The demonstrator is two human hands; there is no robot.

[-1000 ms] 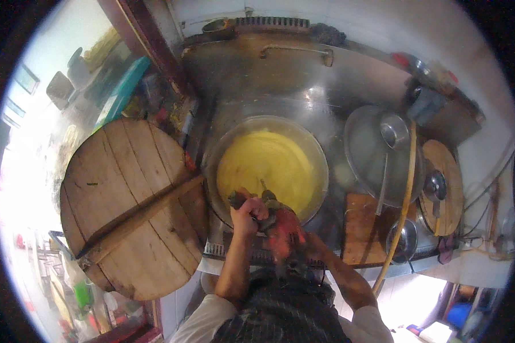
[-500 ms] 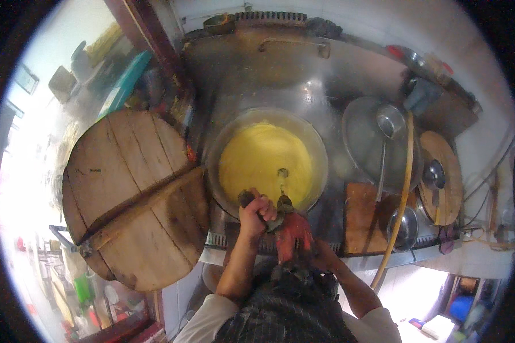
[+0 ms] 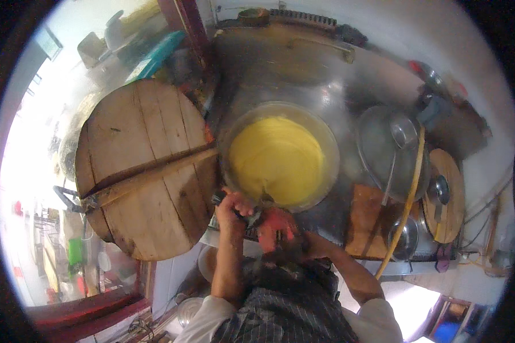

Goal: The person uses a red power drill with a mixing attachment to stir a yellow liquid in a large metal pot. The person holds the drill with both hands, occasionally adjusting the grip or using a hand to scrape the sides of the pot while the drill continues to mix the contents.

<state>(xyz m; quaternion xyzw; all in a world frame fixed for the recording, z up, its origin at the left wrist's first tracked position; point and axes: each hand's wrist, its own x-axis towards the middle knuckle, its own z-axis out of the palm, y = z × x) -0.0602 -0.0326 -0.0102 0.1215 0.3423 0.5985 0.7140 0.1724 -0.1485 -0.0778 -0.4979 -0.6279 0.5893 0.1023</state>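
"Red power tool: where do you have it?"

"Between your two hands, at the near rim of the big metal pot, its nose pointing in over the yellow mixture."

"And your hold?"

"Your left hand is clenched round the black side handle. Your right hand is at the tool's rear; blur hides those fingers, so I cannot tell how they close."

"How full is that pot?"

"Ahead of your grip, the mixture spreads wide inside it, swirl marks on top, bare wall showing above."

"The other containers?"

"Right of your grip, a wide metal vessel has a long-handled ladle over it. Nearer, a metal bowl sits beside a brown board. I cannot make out either one's contents."

"Left of your grip?"

"A round wooden lid with a crossbar."
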